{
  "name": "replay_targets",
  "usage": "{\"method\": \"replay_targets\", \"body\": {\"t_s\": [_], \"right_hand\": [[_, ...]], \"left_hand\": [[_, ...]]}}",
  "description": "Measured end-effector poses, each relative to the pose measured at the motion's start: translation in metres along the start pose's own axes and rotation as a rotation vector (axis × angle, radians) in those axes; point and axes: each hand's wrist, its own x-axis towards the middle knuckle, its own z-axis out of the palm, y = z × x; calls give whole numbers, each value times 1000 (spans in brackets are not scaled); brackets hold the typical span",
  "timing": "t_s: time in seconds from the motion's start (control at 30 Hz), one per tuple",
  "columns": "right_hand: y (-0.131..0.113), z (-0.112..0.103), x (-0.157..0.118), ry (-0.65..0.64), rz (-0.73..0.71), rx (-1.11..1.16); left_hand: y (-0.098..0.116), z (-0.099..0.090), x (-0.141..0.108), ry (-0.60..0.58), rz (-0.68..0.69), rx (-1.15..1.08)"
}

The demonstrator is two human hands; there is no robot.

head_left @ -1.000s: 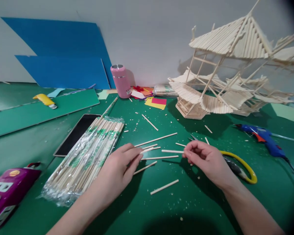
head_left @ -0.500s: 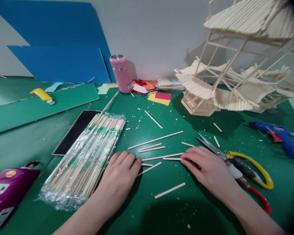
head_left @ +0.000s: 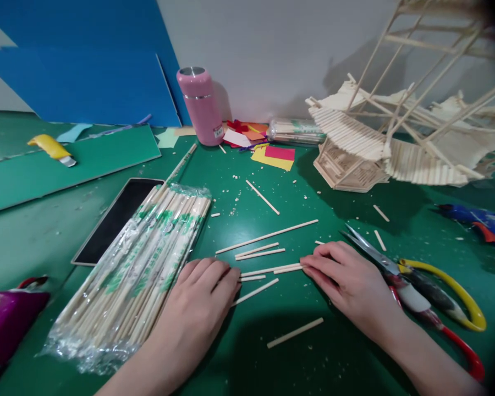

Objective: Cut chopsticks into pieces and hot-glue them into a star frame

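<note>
My right hand (head_left: 344,278) pinches the right ends of two thin sticks lying close together, a longer stick (head_left: 268,271) and a shorter stick (head_left: 287,269). My left hand (head_left: 208,291) rests on the table at the left ends of the sticks, its fingers bent and close together; what lies under its fingertips is hidden. Beyond the hands lie a long stick (head_left: 268,236) and two short sticks side by side. Another stick (head_left: 296,333) lies nearer the front. Scissors (head_left: 396,269) with yellow and red handles lie beside my right hand.
A plastic-wrapped stick bundle (head_left: 144,264) lies left, partly over a black tablet (head_left: 115,220). A pink bottle (head_left: 200,107) stands at the back. On the right are a stick-built model (head_left: 355,165) and a blue glue gun (head_left: 474,217). A yellow cutter (head_left: 51,147) lies far left.
The shorter stick in my right hand has turned to lie against the longer one. My left hand has hardly moved. The whole view has shifted slightly.
</note>
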Motion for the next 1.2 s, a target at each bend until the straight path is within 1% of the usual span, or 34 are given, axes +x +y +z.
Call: {"method": "replay_targets", "body": {"t_s": [0.13,0.3,0.47,0.67,0.77,0.97,1.1,1.2], "right_hand": [[-2,0,3,-41,-6,1],[-4,0,6,-68,-27,1],[-5,1,5,-65,-17,21],[-5,2,5,-55,-13,27],[-5,1,5,-64,0,39],[-6,0,5,-78,16,65],[-6,1,6,-86,11,72],[-5,2,5,-85,14,71]], "left_hand": [[-1,0,-1,23,-32,-62],[-1,-1,0,15,-18,-72],[2,0,3,16,-32,-55],[4,0,8,-27,-35,-44],[4,1,10,-40,-26,-58],[3,1,15,-25,15,-52],[2,2,15,-21,47,-74],[1,3,14,-22,45,-104]]}}
